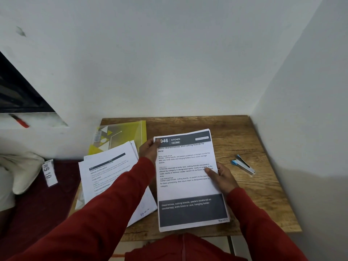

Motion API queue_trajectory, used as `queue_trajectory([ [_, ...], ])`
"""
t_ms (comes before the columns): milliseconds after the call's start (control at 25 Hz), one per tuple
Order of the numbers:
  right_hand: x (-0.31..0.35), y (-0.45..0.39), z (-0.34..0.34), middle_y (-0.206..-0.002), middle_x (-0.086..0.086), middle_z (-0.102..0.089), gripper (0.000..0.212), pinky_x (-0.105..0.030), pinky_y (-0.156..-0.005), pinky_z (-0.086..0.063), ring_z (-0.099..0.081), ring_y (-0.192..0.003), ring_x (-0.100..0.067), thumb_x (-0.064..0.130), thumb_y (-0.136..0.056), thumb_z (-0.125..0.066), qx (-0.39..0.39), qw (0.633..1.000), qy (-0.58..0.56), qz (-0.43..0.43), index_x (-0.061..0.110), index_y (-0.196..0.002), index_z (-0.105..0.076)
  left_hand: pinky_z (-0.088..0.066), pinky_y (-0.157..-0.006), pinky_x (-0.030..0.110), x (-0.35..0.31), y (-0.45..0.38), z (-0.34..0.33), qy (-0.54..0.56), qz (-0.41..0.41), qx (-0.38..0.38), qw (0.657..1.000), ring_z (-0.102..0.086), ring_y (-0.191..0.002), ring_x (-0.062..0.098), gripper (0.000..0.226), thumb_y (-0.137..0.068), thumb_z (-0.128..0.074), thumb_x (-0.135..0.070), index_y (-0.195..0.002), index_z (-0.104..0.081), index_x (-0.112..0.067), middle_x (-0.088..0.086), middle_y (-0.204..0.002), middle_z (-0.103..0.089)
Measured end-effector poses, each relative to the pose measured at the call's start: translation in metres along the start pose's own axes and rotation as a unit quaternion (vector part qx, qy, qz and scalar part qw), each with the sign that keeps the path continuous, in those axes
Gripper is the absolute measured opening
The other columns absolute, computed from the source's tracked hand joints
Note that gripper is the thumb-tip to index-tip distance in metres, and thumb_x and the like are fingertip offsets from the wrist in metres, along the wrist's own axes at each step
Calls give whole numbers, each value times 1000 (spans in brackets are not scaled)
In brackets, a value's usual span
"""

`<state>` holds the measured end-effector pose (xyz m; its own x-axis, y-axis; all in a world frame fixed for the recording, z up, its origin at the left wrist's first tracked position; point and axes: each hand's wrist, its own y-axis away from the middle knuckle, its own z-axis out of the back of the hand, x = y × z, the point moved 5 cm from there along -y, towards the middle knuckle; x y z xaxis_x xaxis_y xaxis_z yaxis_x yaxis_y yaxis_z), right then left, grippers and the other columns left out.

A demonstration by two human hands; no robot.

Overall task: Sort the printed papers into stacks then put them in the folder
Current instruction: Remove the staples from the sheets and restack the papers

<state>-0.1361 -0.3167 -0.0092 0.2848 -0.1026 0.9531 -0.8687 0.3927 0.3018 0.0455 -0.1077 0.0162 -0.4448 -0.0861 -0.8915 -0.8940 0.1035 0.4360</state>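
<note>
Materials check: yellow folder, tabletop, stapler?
Yellow folder: looks like thin translucent plastic, glossy; a printed insert shows through it.
Tabletop: wood-look surface, matte brown with visible grain; solid wood or laminate, cannot tell.
Stapler: seems bare metal body, silvery sheen, with blue tips, probably plastic.

Wooden bench (244,132) sits in the wall corner, wood-grain top. On it: yellow folder (130,132) at far left; a fanned stack of printed papers (105,176) near left, overlapping the folder and overhanging the left edge; a second printed stack (188,187) in the middle headed "946 KITCHEN", near edge at the bench's front edge. Blue-tipped metal stapler (243,164) lies on the right, apart from the papers.
</note>
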Motion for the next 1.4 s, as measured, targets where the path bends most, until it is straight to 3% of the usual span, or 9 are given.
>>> queue_trajectory([
  [160,3,1,-1,-110,-10,-72,22,-49,-93,-53,-68,-104,-33,6,-94,-59,-3,1000,0,1,6,-115,-64,-57,-74,39,1,0,-1,7,7,3,1000,-65,-75,26,8,-93,-63,-16,-97,-67,-21,15,-97,-71],
  [280,0,-1,1,-110,-9,-73,22,-49,-93,-53,-69,-103,-30,7,-95,-58,1,1000,1,-7,8,-116,-64,-56,-75,37,-4,3,-3,9,-23,2,1000,-66,-75,22,24,-92,-61,-8,-108,-65,-25,3,-89,-70],
  [560,3,2,-3,-110,-8,-73,23,-42,-87,-55,-70,-99,-28,9,-93,-60,-12,999,-48,-14,11,-116,-63,-55,-79,38,-6,5,-1,-12,-50,-23,998,-63,-82,24,18,-91,-62,-8,-100,-62,-24,8,-96,-68],
  [760,0,-2,3,-108,-6,-74,23,-43,-89,-54,-70,-100,-26,18,-95,-61,-10,999,-29,-26,12,-116,-65,-56,-68,30,-6,6,-3,-43,-87,-6,995,-64,-75,19,21,-92,-62,-9,-89,-61,-30,0,-85,-67],
  [880,-5,-5,6,-108,-5,-73,21,-47,-93,-53,-70,-100,-26,20,-95,-61,-18,999,-3,-36,14,-114,-65,-57,-78,37,-3,4,-3,-91,-118,10,989,-68,-87,26,20,-90,-64,-9,-92,-64,-30,5,-93,-70],
  [1080,-14,-8,6,-109,-3,-73,19,-52,-96,-50,-69,-102,-25,24,-93,-63,-18,999,24,-43,18,-110,-65,-52,-69,14,-2,6,-1,-110,-156,-5,981,-62,-88,14,20,-91,-63,-7,-104,-67,-22,4,-100,-68],
  [1280,-14,-6,3,-111,0,-72,21,-48,-96,-51,-68,-103,-21,27,-95,-61,-22,998,19,-50,20,-114,-64,-53,-87,38,0,0,1,-119,-159,-9,980,-64,-93,20,20,-90,-63,-9,-100,-70,-25,2,-101,-70],
  [1400,-11,-11,4,-110,-3,-71,21,-48,-95,-52,-68,-101,-23,25,-95,-60,-36,998,37,-44,17,-114,-62,-54,-88,40,2,-4,3,-142,-154,-9,978,-65,-98,27,21,-90,-64,-10,-95,-70,-29,3,-101,-71],
])
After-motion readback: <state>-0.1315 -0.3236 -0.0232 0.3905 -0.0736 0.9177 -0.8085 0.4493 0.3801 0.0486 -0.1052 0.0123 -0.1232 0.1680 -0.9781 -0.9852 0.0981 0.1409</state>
